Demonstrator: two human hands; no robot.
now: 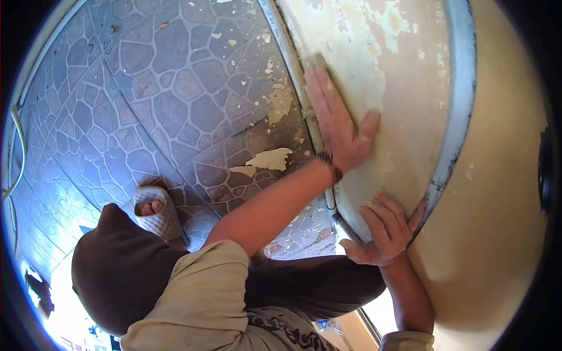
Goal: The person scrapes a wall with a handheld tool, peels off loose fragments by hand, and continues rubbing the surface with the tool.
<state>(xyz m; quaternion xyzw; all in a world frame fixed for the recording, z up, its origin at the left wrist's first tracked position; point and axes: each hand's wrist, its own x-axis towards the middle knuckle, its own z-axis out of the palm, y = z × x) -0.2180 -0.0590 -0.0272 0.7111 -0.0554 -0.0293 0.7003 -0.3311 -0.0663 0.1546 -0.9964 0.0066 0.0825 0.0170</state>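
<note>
My left hand [339, 126], with a dark beaded bracelet [329, 166] at the wrist, lies flat on a cream wall [404, 99] with patchy, flaked paint. Its fingers are stretched out and the thumb stands apart. A small grey-brown piece [319, 59] shows at the fingertips; its kind cannot be made out. Lower down, my right hand [383, 231] rests on the same wall, fingers spread, outer fingers by a grey-white strip [459, 99] with dark marks. Beside my left hand, a pale pipe [293, 64] runs along the wall's foot.
Stone-patterned flooring [193, 52] spreads to the left, strewn with paint flakes [270, 159]. My slippered foot [158, 213] stands there, near my bent knee in dark trousers [126, 263]. A plain yellowish wall [486, 234] adjoins on the right. A pale cable [20, 146] hangs far left.
</note>
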